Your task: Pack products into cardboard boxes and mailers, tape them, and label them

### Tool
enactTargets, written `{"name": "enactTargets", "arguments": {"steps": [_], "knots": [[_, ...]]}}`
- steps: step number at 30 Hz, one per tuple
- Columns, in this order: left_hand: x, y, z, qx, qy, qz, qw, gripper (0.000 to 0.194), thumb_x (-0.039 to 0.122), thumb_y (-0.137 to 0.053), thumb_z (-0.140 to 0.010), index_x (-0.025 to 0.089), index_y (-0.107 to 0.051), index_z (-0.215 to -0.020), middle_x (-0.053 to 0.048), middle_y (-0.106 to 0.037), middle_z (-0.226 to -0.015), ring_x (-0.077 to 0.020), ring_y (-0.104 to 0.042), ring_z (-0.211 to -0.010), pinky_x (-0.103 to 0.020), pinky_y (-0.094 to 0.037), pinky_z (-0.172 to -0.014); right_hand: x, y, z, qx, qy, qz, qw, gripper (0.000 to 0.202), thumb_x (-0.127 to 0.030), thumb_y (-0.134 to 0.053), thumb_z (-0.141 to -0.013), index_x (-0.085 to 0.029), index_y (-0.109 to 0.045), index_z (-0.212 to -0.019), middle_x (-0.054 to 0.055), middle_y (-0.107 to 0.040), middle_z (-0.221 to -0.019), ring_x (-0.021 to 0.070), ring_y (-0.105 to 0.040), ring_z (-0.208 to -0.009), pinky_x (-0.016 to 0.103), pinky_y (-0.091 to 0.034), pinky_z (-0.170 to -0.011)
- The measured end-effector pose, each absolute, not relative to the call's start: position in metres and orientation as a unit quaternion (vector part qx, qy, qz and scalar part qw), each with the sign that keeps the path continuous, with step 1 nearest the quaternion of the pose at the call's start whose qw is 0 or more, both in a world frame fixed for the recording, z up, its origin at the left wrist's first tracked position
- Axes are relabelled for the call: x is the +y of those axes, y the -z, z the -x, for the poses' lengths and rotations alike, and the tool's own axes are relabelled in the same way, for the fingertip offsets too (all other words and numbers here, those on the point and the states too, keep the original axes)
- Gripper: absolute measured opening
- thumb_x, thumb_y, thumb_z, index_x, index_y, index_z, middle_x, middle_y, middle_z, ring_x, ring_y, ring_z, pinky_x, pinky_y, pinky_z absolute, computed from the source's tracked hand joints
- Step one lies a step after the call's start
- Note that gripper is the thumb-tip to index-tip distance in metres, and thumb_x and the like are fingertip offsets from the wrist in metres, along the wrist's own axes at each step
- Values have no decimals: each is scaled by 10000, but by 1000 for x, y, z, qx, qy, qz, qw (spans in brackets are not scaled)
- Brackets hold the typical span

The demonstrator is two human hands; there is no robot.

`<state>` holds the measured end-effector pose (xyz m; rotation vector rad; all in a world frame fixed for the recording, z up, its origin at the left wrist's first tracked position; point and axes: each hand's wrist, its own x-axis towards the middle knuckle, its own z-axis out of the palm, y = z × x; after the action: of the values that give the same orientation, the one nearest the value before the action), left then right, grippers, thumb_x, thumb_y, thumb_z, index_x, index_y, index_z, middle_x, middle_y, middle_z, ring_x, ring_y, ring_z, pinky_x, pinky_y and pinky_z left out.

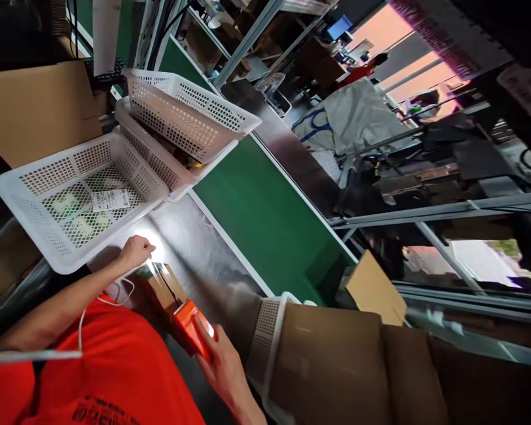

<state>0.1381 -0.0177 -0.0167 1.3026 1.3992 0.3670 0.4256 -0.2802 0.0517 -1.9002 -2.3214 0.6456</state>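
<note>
My right hand [223, 360] is wrapped around an orange tool [193, 323] that looks like a tape dispenser, its front pointing up and left. Below and in front of it sits a small brown cardboard box [176, 282], with shiny, blurred strips over it. Near the far end of these strips my left hand [136, 251] is closed in a fist or pinch over the metal table [190, 230]. Whatever its fingers hold is too small to make out. A thin white cord [124, 290] hangs by my left forearm.
Left of my hands stands a white perforated basket [66, 260] with green-and-white packets and a label inside. More white baskets [181, 118] are stacked behind it. A green conveyor belt [265, 212] runs diagonally past the table. Large cardboard boxes [331, 360] fill the lower right.
</note>
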Motion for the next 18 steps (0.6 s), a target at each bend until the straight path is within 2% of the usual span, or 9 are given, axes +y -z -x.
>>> {"name": "enactTargets", "arguments": {"steps": [6,11,14,16,18], "knots": [[-12,54,-124,610,-163,-541,556,305,374,-642,-910,170,-759,-715,-43,-767,-709,-167,-676,-658,-261,-485,-647,-256,-45,-405,-751,-180,635,-29,841,-194,-675,-830,-352,-484,-1634,80,-594,-1044,247,-677,-853,365,-623,-779],[-44,88,-136,609,-113,-542,567,368,353,-535,-993,139,-786,-828,-67,-790,-769,-154,-681,-626,-245,-485,-586,-250,-48,-396,-720,-199,655,-112,839,-213,-661,-856,-373,-445,-1651,83,-602,-1113,249,-662,-933,348,-580,-829],[-69,96,-149,604,-91,-583,536,349,360,-544,-1016,157,-808,-910,-83,-826,-967,-187,-748,-864,-253,-531,-743,-246,-53,-391,-709,-209,662,-125,793,-240,-654,-880,-362,-467,-1641,92,-606,-1141,259,-657,-975,352,-560,-860],[-78,97,-153,598,-70,-619,505,306,360,-566,-1025,175,-808,-993,-94,-818,-1116,-215,-745,-1045,-263,-528,-879,-242,-56,-388,-704,-215,664,-131,750,-258,-642,-899,-339,-492,-1629,100,-612,-1137,266,-657,-980,362,-553,-870],[-78,97,-154,595,-34,-650,471,293,348,-573,-1033,162,-776,-1134,-140,-789,-1216,-252,-733,-1142,-292,-519,-953,-239,-59,-385,-700,-216,668,-135,710,-276,-629,-923,-321,-508,-1621,106,-620,-1133,270,-660,-987,368,-548,-876]]}}
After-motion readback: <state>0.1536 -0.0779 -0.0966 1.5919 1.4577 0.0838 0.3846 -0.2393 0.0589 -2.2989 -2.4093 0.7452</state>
